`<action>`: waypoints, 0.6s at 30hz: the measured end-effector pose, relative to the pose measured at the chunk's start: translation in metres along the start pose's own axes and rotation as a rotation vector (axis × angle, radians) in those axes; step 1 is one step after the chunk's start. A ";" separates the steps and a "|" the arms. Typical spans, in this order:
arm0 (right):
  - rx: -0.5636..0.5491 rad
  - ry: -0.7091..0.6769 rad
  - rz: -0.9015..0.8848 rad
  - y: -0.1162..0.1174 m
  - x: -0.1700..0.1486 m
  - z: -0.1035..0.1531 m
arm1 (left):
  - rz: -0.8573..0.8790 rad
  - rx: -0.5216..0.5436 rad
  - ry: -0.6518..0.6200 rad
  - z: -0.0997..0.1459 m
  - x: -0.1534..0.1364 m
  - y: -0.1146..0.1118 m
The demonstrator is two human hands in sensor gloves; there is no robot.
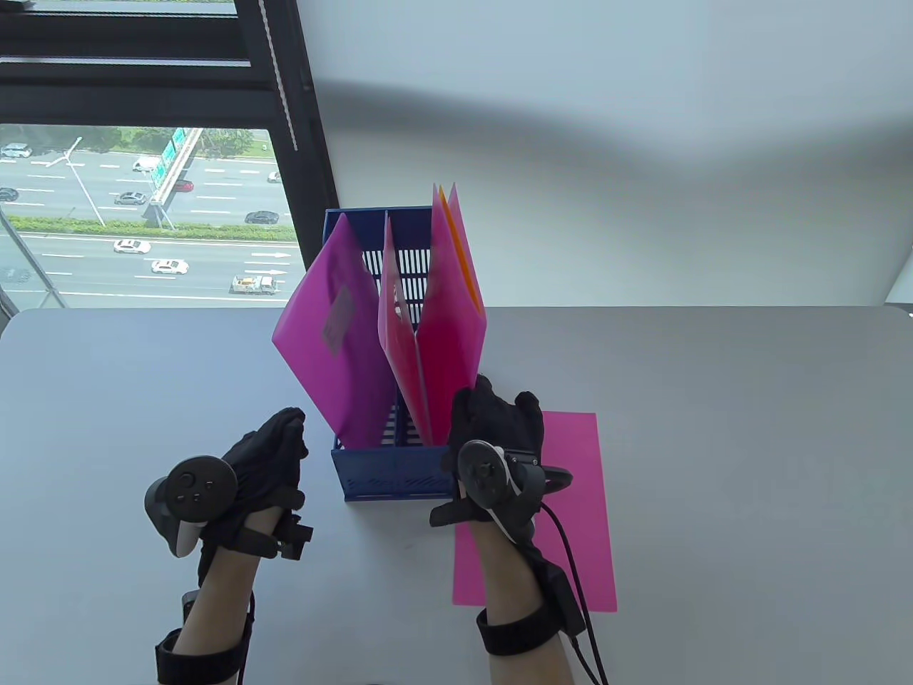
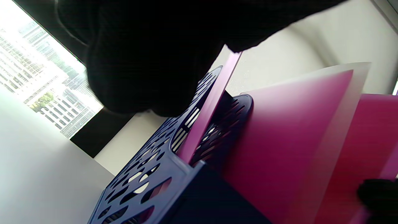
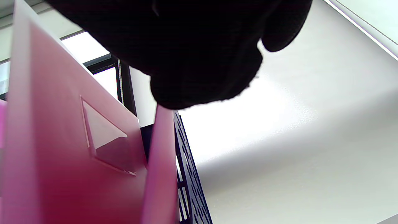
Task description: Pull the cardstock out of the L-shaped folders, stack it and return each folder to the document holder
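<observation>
Your right hand (image 1: 499, 428) seems to pinch the rightmost pink folder (image 1: 451, 335) in the blue holder (image 1: 396, 478); your left hand (image 1: 264, 464) hangs loosely curled, holding nothing.

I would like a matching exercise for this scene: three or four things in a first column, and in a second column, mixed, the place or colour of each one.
Things:
1. document holder
2. pink cardstock sheet
3. purple folder
4. right hand

Places or colours:
A. lies flat on the table, partly under the right forearm
B. blue, with slotted walls
C. at the lower corner of the rightmost folder
D. leans out of the holder's left side

Pairs: 1-B, 2-A, 3-D, 4-C
</observation>
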State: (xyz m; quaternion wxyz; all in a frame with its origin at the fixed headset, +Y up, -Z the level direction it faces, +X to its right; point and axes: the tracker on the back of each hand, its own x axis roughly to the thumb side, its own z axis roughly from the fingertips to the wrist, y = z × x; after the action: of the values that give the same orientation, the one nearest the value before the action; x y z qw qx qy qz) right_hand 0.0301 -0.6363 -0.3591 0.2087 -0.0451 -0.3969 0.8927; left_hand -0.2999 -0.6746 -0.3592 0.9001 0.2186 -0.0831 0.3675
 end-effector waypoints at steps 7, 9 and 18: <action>-0.116 -0.011 -0.046 -0.038 0.006 -0.006 | 0.001 0.051 -0.044 0.001 0.011 0.008; -0.138 -0.018 -0.054 -0.046 0.009 -0.006 | 0.000 0.072 -0.061 0.002 0.015 0.011; -0.199 -0.025 -0.154 -0.080 0.018 -0.005 | -0.024 0.110 -0.216 0.010 0.052 0.019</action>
State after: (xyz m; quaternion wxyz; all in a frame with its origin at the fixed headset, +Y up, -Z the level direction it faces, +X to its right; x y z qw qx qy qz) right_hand 0.0420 -0.5784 -0.3029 0.2661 -0.0239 -0.4883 0.8308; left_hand -0.2757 -0.6350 -0.3285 0.8769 0.3071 -0.1567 0.3349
